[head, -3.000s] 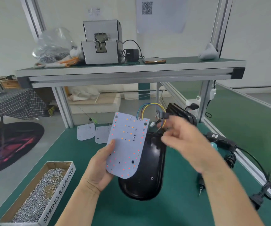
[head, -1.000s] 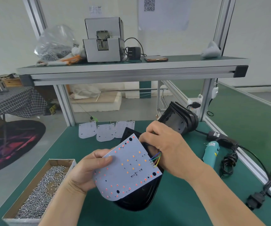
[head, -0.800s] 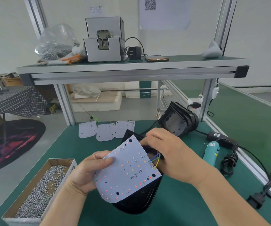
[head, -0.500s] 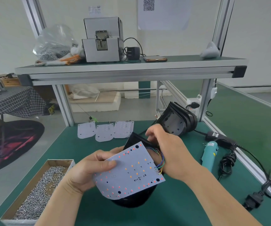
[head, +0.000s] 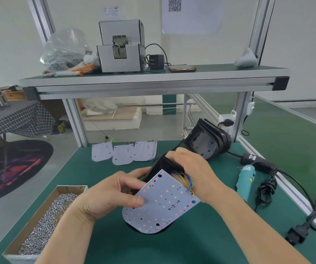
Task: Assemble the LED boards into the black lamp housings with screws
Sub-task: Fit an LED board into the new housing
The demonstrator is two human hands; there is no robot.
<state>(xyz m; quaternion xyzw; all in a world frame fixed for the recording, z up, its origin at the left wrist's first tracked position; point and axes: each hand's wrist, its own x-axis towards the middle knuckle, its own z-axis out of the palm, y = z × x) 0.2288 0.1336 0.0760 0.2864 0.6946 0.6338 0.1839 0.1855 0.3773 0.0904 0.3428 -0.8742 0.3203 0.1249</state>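
LED board [head: 164, 204] is sitting at lower centre, my left hand [head: 111, 195] pinching its left edge, right hand [head: 193, 168] gripping the black housing [head: 161, 166].

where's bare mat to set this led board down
Bare mat lies between the spare boards and the screw box, left of the left hand, and along the near edge in front of the held board. The right side is crowded: screwdriver, coiled cable and stacked housings.

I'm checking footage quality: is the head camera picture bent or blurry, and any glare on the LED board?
Head view: wide-angle bending bows the upper shelf and leans the frame posts; light is soft and even; the LED board reads sharp, without glare.
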